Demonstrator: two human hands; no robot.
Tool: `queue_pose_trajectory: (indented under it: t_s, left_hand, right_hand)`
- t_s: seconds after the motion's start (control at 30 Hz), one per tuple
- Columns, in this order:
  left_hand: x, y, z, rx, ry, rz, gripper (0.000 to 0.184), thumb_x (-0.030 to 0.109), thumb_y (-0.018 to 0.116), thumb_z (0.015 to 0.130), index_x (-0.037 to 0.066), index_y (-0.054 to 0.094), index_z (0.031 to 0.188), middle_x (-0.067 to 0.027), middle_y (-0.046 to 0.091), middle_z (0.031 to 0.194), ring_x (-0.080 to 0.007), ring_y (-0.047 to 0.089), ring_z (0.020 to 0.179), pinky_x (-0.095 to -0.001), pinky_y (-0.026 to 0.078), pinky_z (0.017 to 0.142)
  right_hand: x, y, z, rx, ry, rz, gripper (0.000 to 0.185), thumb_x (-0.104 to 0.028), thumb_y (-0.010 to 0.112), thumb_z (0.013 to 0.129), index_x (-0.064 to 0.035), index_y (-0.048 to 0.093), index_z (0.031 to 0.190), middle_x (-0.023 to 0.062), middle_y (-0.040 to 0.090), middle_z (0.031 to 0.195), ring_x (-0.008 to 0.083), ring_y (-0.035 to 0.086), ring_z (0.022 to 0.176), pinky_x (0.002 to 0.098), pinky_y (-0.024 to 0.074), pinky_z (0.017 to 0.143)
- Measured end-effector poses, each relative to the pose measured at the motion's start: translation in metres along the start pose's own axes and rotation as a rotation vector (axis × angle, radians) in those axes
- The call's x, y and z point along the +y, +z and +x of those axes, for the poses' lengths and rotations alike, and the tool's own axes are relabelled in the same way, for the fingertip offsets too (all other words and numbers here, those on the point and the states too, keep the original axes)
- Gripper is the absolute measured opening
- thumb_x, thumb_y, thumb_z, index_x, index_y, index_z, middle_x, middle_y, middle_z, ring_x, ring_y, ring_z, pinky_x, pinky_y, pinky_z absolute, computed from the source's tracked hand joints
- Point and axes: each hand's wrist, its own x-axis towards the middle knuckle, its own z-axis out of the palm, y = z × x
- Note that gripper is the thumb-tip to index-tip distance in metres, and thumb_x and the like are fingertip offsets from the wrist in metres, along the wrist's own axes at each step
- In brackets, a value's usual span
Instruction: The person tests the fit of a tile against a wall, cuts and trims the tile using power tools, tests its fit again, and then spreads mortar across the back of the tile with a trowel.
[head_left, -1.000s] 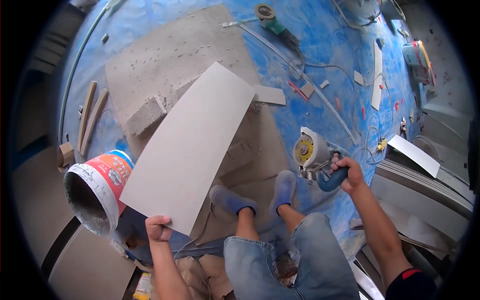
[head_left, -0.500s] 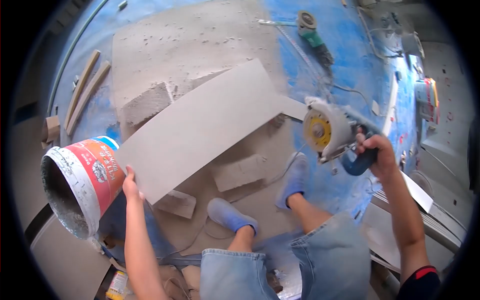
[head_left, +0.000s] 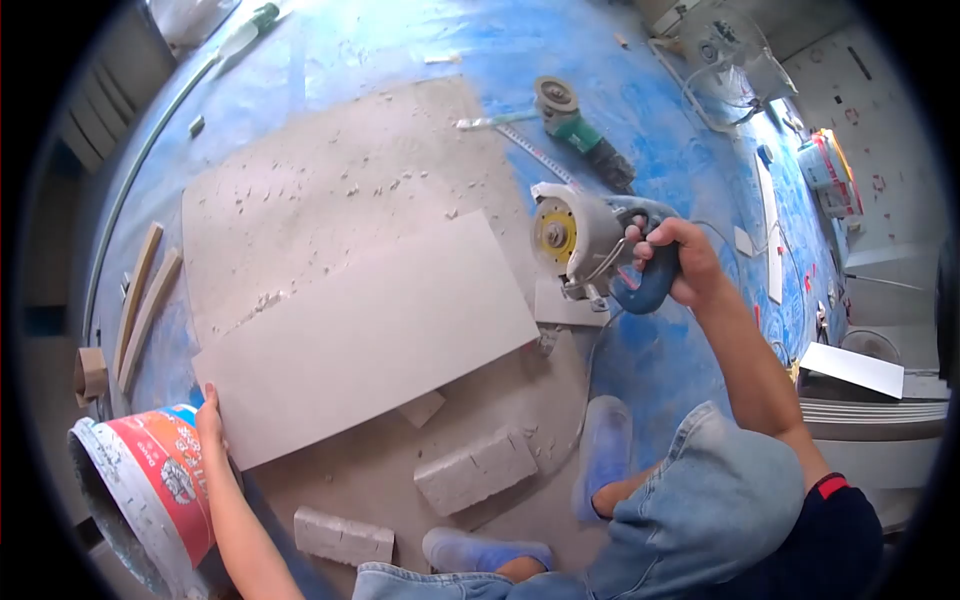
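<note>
At the left end of the pale panel [head_left: 365, 345], I have the left hand [head_left: 211, 425] against the edge; its fingers are partly hidden there, so I cannot tell how far they are closed. The panel lies slantwise over the dusty board [head_left: 320, 210], with a grey block [head_left: 475, 468] near its lower edge. My right hand [head_left: 680, 262] has its fingers curled round the handle of a cutting saw [head_left: 585, 240], which I hold up near the panel's right end, the yellow-centred blade facing left. Just below the saw I see a small white offcut [head_left: 572, 306]. Beyond, on the blue sheet [head_left: 680, 160], lies a green angle grinder [head_left: 582, 132]. On my left, a red-and-white bucket [head_left: 165, 465] lies tipped beside the left forearm.
</note>
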Motion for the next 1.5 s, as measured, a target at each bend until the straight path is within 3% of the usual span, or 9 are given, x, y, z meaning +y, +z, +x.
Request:
queue_pose_trajectory:
  t_s: [0.1,0.33,0.57,0.6,0.73,0.97,1.03,1.5]
  left_hand:
    - [0.008,0.004,0.002,0.005,0.018,0.014,0.068,0.053,0.050,0.093,-0.007,0.055,0.123,-0.0164,0.058,0.123,-0.0245,0.056,0.109,-0.0337,0.043,0.094]
    - [0.014,0.008,-0.014,-0.045,-0.131,0.016,0.072,0.059,0.046,0.092,-0.004,0.052,0.127,-0.0163,0.056,0.128,-0.0270,0.054,0.114,-0.0372,0.042,0.097]
    - [0.022,0.007,-0.020,-0.031,-0.150,0.091,0.073,0.060,0.042,0.093,-0.001,0.045,0.134,-0.0152,0.048,0.137,-0.0277,0.047,0.124,-0.0387,0.037,0.103]
    - [0.022,0.009,-0.021,-0.034,-0.148,0.077,0.073,0.059,0.041,0.093,0.000,0.043,0.136,-0.0146,0.046,0.140,-0.0276,0.044,0.126,-0.0385,0.034,0.105]
    - [0.018,0.010,-0.021,-0.027,-0.176,0.082,0.073,0.060,0.040,0.093,0.000,0.043,0.136,-0.0145,0.045,0.140,-0.0277,0.044,0.127,-0.0385,0.034,0.105]
    - [0.024,0.015,-0.024,-0.017,-0.189,0.084,0.073,0.060,0.039,0.094,0.001,0.042,0.137,-0.0142,0.045,0.141,-0.0279,0.042,0.128,-0.0385,0.032,0.106]
    - [0.025,0.015,-0.024,-0.018,-0.191,0.090,0.073,0.060,0.039,0.094,0.001,0.042,0.138,-0.0142,0.044,0.141,-0.0280,0.042,0.128,-0.0385,0.032,0.107]
    - [0.024,0.008,-0.019,-0.029,-0.217,0.086,0.073,0.061,0.035,0.094,0.004,0.039,0.140,-0.0133,0.042,0.144,-0.0286,0.039,0.131,-0.0399,0.029,0.109]
  right_hand:
    - [0.005,0.001,0.013,-0.050,0.002,0.055,0.019,-0.003,0.055,0.071,-0.0052,0.050,0.089,0.0036,0.054,0.078,0.0128,0.051,0.059,0.0313,0.0464,0.057]
    - [0.009,0.016,0.053,-0.083,-0.283,-0.199,0.022,0.000,0.049,0.067,-0.0022,0.048,0.089,0.0038,0.046,0.069,0.0140,0.044,0.057,0.0290,0.0398,0.057]
    - [0.022,0.029,0.089,-0.122,-0.324,-0.223,0.014,-0.003,0.053,0.071,0.0007,0.052,0.084,0.0040,0.052,0.068,0.0112,0.047,0.055,0.0247,0.0403,0.054]
    - [0.024,0.031,0.092,-0.098,-0.327,-0.256,0.022,-0.003,0.049,0.064,0.0005,0.051,0.085,0.0059,0.050,0.070,0.0133,0.045,0.056,0.0272,0.0392,0.053]
    - [0.032,0.030,0.098,-0.081,-0.431,-0.355,0.021,-0.003,0.047,0.064,0.0037,0.052,0.084,0.0062,0.049,0.069,0.0133,0.044,0.056,0.0259,0.0389,0.054]
    - [0.034,0.027,0.111,-0.093,-0.407,-0.346,0.018,-0.002,0.048,0.068,0.0022,0.052,0.085,0.0054,0.050,0.070,0.0119,0.045,0.057,0.0251,0.0397,0.055]
    - [0.037,0.024,0.115,-0.110,-0.443,-0.364,0.009,-0.010,0.055,0.074,-0.0021,0.053,0.077,0.0025,0.053,0.065,0.0099,0.049,0.058,0.0242,0.0398,0.055]
    - [0.043,0.033,0.129,-0.122,-0.472,-0.424,0.009,-0.010,0.056,0.073,-0.0016,0.054,0.076,0.0019,0.053,0.063,0.0090,0.047,0.056,0.0233,0.0387,0.053]
